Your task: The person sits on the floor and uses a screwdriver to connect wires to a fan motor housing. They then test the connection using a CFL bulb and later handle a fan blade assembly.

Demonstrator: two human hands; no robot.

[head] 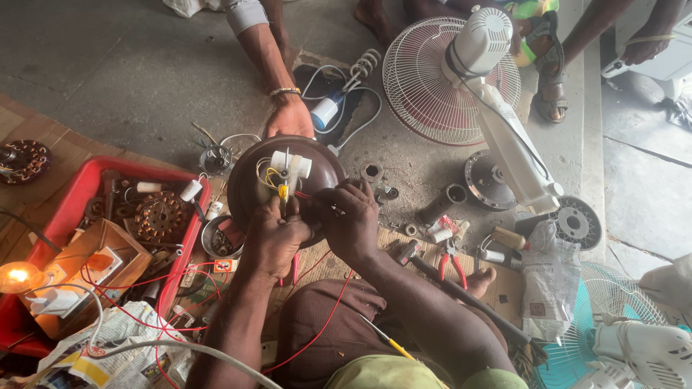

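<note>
floor clutter around the work

a red tray (76,198) of motor parts, a lit bulb (16,276), red-handled pliers (453,261), and a white pedestal fan (461,79) lying flat.

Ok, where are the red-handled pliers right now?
In the head view, the red-handled pliers lie on the floor right of centre, just right of the person's right hand, between a white roll of tape and the bare foot.

Glossy brown metal motor housing (249,180); matt red plastic tray (72,205); rough concrete floor (130,72).
</note>
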